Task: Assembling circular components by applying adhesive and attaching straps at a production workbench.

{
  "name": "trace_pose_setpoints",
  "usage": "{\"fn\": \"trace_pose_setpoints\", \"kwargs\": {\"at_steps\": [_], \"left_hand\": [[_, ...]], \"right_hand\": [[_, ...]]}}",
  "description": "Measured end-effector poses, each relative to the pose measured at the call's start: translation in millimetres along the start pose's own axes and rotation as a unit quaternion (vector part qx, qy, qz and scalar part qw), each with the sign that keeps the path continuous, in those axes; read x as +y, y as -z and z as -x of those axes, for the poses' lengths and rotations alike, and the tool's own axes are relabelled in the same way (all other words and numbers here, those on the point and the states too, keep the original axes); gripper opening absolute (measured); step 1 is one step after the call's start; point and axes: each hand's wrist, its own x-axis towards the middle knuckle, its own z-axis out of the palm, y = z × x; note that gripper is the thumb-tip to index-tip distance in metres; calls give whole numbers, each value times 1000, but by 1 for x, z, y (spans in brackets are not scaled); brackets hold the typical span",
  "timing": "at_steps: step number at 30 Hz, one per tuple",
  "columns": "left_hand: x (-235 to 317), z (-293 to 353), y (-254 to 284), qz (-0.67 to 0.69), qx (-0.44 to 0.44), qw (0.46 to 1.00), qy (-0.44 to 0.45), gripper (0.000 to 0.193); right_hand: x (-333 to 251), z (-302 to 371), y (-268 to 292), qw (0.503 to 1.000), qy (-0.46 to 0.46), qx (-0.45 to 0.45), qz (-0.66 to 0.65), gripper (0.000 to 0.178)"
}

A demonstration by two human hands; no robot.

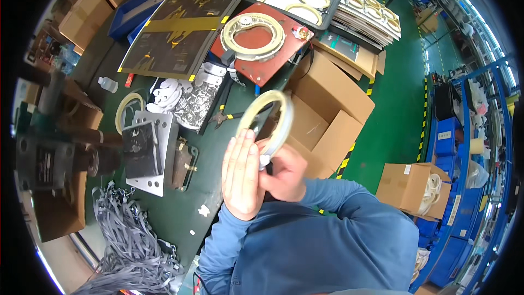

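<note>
A cream ring (279,98) with a paler outer band stands tilted in front of my body, slightly blurred. My right hand (286,172) is closed around its near end, the fingers curled and partly hidden. My left hand (240,177) lies flat against the ring's near left side, with straight fingers side by side; its thumb is out of sight. A small whitish part (265,161) shows between the hands on the ring. Beyond them, a larger cream ring assembly (254,36) with a small white gear rests on a red board (263,71).
An open cardboard box (327,123) stands right of my hands. Pliers (220,117) and a tray of metal pieces (196,101) lie to the left. Grey straps (128,235) are heaped nearer me, by a metal plate (158,177). Stacked ring trays (368,16) stand at the back right.
</note>
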Motion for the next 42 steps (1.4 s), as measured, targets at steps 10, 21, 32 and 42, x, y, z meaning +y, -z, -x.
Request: {"fn": "trace_pose_setpoints", "kwargs": {"at_steps": [10, 21, 32, 42], "left_hand": [[-33, 37, -11, -210, -196, 942, 175, 38], [-42, 39, -24, -297, -264, 908, 130, 35], [-42, 46, -23, -271, -283, 909, 141, 44], [-39, 37, -23, -292, -274, 905, 145, 40]], "right_hand": [[112, -425, 186, 840, 204, -35, 501, 35], [319, -590, 241, 640, -81, -158, 748, 28], [373, -617, 258, 811, -110, -260, 513, 30], [316, -612, 236, 867, 76, -135, 474, 33]]}}
